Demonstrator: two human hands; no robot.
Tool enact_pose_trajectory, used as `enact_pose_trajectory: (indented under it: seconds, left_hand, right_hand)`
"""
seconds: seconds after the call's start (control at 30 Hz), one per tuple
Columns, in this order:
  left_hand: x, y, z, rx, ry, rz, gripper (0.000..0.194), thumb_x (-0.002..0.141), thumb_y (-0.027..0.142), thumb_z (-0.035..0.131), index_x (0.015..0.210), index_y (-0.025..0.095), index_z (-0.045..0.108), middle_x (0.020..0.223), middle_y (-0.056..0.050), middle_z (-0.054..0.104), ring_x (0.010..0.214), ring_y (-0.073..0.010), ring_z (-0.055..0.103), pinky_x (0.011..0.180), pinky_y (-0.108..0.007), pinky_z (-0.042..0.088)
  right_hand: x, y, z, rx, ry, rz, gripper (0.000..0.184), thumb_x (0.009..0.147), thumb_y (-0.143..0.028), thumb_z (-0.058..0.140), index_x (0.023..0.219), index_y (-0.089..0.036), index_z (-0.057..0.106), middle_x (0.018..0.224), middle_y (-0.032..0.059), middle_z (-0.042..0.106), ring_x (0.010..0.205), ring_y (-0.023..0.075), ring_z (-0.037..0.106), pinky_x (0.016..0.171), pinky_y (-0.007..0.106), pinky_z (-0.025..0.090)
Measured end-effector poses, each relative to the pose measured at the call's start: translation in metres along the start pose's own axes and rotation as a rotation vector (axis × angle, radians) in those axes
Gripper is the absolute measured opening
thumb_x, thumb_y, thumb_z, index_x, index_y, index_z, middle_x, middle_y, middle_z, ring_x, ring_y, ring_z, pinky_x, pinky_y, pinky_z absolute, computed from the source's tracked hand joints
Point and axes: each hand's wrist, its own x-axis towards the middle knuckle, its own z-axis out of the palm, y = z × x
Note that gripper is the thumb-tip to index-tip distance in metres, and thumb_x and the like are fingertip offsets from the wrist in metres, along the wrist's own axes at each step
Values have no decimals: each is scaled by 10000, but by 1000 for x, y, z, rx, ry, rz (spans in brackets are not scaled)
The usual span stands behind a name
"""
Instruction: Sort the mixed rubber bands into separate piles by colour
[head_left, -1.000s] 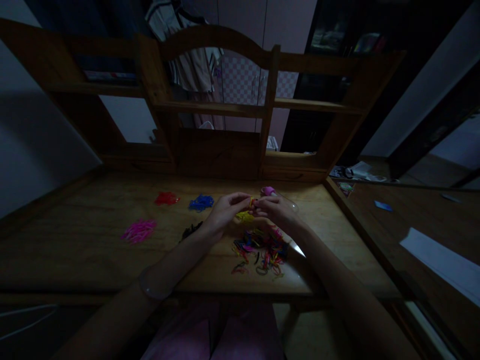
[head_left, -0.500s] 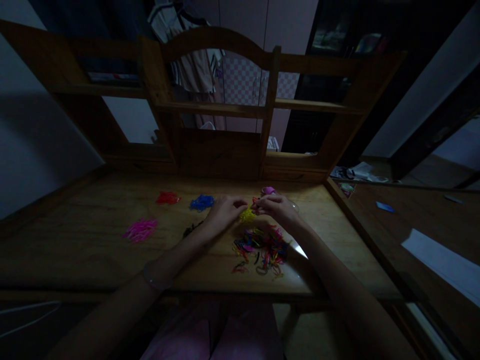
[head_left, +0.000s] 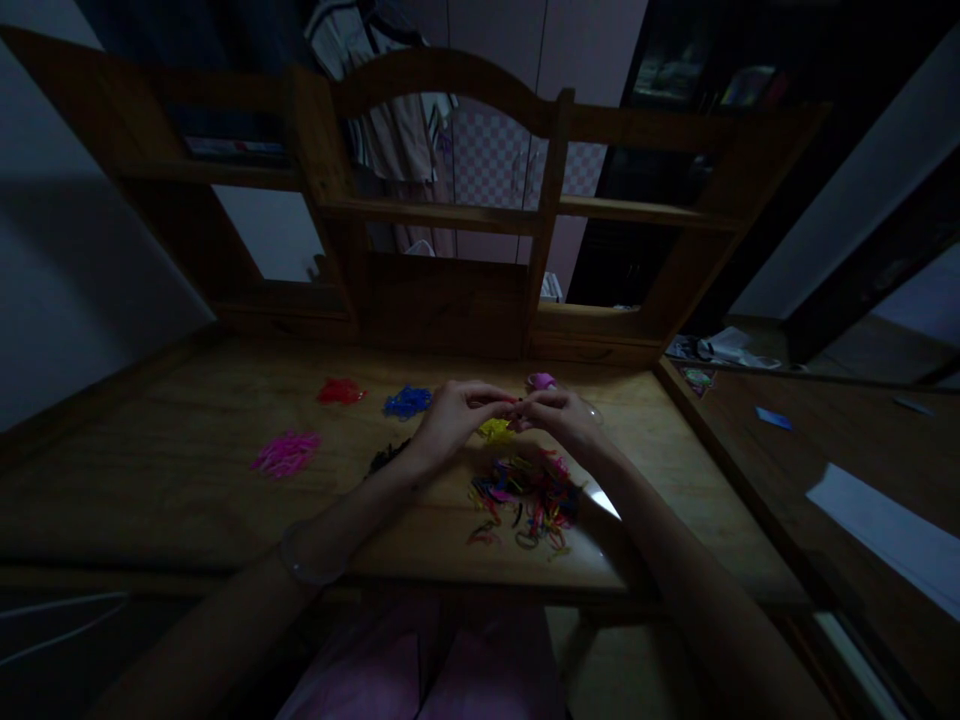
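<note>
My left hand (head_left: 454, 422) and my right hand (head_left: 561, 415) meet above the desk, fingertips pinched together. Between them shows a bit of a small red rubber band (head_left: 513, 401); the fingers cover most of it, along with something dark at the right fingertips. Just below lies a pile of yellow rubber bands (head_left: 495, 430). Nearer to me spreads a mixed heap of coloured rubber bands (head_left: 529, 490). Left of my hands are blue rubber bands (head_left: 407, 401), red rubber bands (head_left: 341, 391) and pink rubber bands (head_left: 286, 454). My left forearm partly hides black rubber bands (head_left: 386, 455).
Behind my right hand stands a clear container, mostly hidden, with a pink-purple part (head_left: 541, 382). A wooden shelf unit (head_left: 450, 310) rises along the desk's back edge. On the lower surface to the right lie white paper (head_left: 885, 530) and a blue card (head_left: 773, 417).
My left hand held a yellow band, dropped toward the yellow pile and parted from the right. Now it has come back to my right hand, at the red band. The view has shifted slightly.
</note>
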Motion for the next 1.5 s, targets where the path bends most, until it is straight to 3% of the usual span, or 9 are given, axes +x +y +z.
enact_pose_trajectory:
  seconds: [0.23, 0.33, 0.5, 0.63, 0.8, 0.97, 1.13, 1.37, 1.5]
  left_hand:
    - [-4, 0, -8, -31, 51, -40, 198, 755, 321, 725, 876, 178, 789, 910, -80, 770, 862, -225, 711, 788, -313, 554]
    - [-5, 1, -25, -13, 93, -107, 211, 740, 331, 737, 884, 184, 786, 900, -73, 775, 833, -219, 711, 786, -320, 558]
    - [-4, -23, -104, 354, 299, -162, 258, 797, 376, 693, 971, 198, 759, 915, -41, 770, 813, -195, 695, 768, -314, 545]
    - [-12, -55, -177, 679, 466, -166, 244, 826, 349, 672, 966, 157, 728, 838, 19, 740, 847, -193, 636, 912, -371, 489]
    - [-27, -87, -211, 823, 402, -217, 198, 835, 338, 645, 920, 176, 719, 788, 19, 715, 811, -196, 632, 894, -376, 497]
    - [-34, -96, -211, 846, 359, -224, 207, 836, 335, 621, 961, 197, 712, 868, 5, 722, 839, -206, 645, 873, -366, 506]
    - [-45, -73, -199, 846, 372, -138, 202, 876, 323, 568, 958, 193, 699, 917, -3, 715, 900, -218, 634, 905, -364, 494]
    - [-73, 1, -109, 726, 279, 71, 242, 922, 363, 510, 957, 226, 708, 1026, -56, 701, 979, -239, 650, 916, -363, 485]
    - [-111, 34, -75, 611, 224, 60, 217, 904, 375, 531, 932, 279, 723, 1003, -42, 723, 980, -259, 669, 898, -385, 512]
  right_hand:
    - [-2, -3, 3, -25, -11, 36, 237, 763, -412, 741, 800, -178, 765, 808, 68, 725, 787, 184, 703, 822, 341, 568]
    - [-2, -3, 4, -6, -38, 36, 232, 785, -408, 722, 814, -182, 762, 870, 76, 743, 805, 172, 700, 833, 339, 561]
    - [-1, -2, 4, 51, -47, 38, 231, 786, -402, 728, 807, -173, 757, 930, 92, 748, 807, 160, 697, 830, 323, 559]
    - [-1, -1, 6, 44, -56, 44, 244, 789, -413, 724, 802, -171, 755, 906, 92, 743, 805, 158, 688, 811, 310, 561]
    - [-1, 1, 7, 13, -46, 61, 233, 788, -410, 725, 797, -179, 750, 858, 78, 733, 757, 145, 673, 773, 298, 550]
    - [-4, -4, 4, -123, -78, 24, 244, 805, -423, 699, 825, -183, 738, 837, 58, 720, 757, 155, 662, 733, 292, 527]
    - [-3, -6, 17, -401, -218, -66, 204, 828, -368, 670, 829, -170, 721, 765, 43, 706, 688, 162, 642, 621, 266, 482]
    - [14, -8, 95, -703, -494, -386, 145, 844, -240, 639, 944, -173, 721, 837, 35, 724, 703, 150, 646, 628, 237, 450]
    - [27, -27, 89, -763, -421, -462, 180, 888, -276, 604, 978, -166, 715, 837, 43, 715, 688, 129, 629, 618, 217, 431]
